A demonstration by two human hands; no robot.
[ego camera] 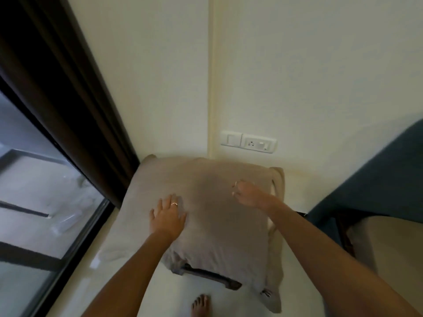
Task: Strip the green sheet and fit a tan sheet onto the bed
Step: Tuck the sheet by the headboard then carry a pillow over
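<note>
Currently the tan sheet lies draped over a small piece of furniture with a dark wooden frame, set against the wall just beside the dark curtain. It covers the whole top and hangs loose at the near edge and down the right side, where a fold stands proud of the surface.

Left hand: laid flat on the left part of the sheet, fingers straight and spread, palm down, pressing rather than gripping.

Right hand: placed over the far right part of the sheet, fingers bent. Motion blur prevents a reading of whether cloth is pinched between them, so its grip cannot be determined.

Handling assessment: the sheet appears to be thin, soft cloth, light, with no stiffness. It will probably slide and bunch under a flat palm and will not hold a shape unsupported. Recommended hold points are the free edges and corners, in particular the loose fold on the right and the hanging near edge. A pinch at a corner should allow tension to be applied across the surface.

No green sheet can be identified. A dark teal shape occupies the right; its nature is unclear. One bare foot stands on the pale floor below.
</note>
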